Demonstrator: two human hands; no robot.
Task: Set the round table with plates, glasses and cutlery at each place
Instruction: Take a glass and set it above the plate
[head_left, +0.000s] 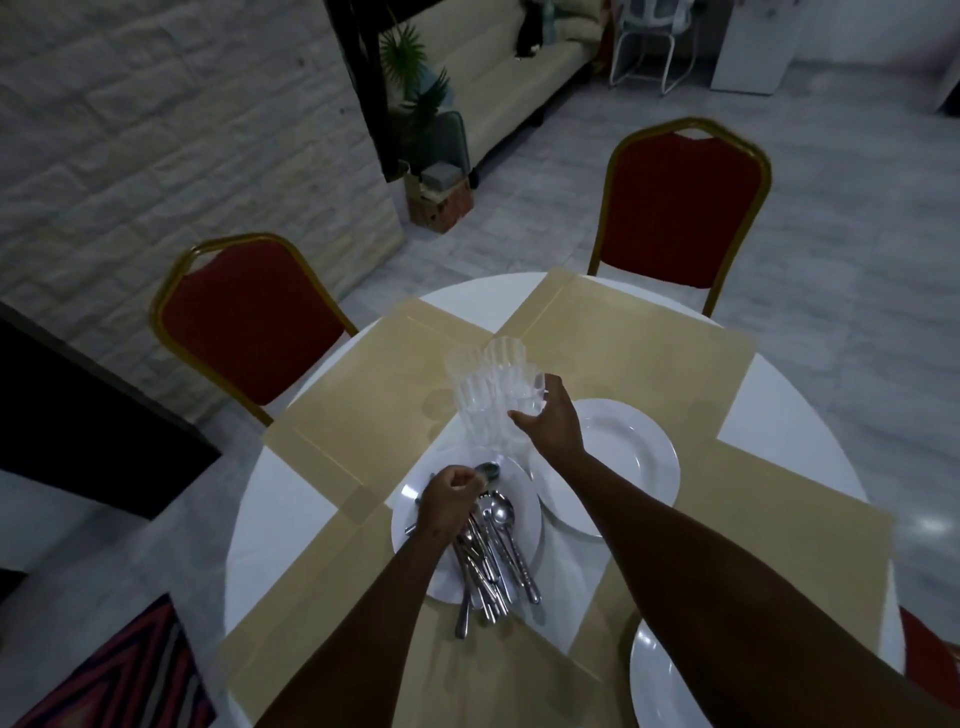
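- The round white table carries four tan placemats, one toward each side, their inner corners meeting near the middle.
- A cluster of clear glasses stands at the centre of the table, touching one another, where the placemat corners meet.
- The right hand reaches out over the middle and grips the nearest glass of that cluster, thumb on the near side and fingers curled round the far side.
- A white plate sits just beyond the right wrist on the right-hand placemat, bare.
- Another white plate lies near the table's centre on the left, heaped with loose cutlery: spoons, forks and knives piled together, handles jutting over the near rim.
- The left hand hovers over that plate with its fingers curled, pinching a spoon whose bowl pokes out past the fingertips.
- A third white plate shows at the near edge, partly hidden under the right forearm.
- Two red chairs with gold frames stand at the far side, one left, one right, pushed up near the table.
- A patterned rug shows on the floor at bottom left.
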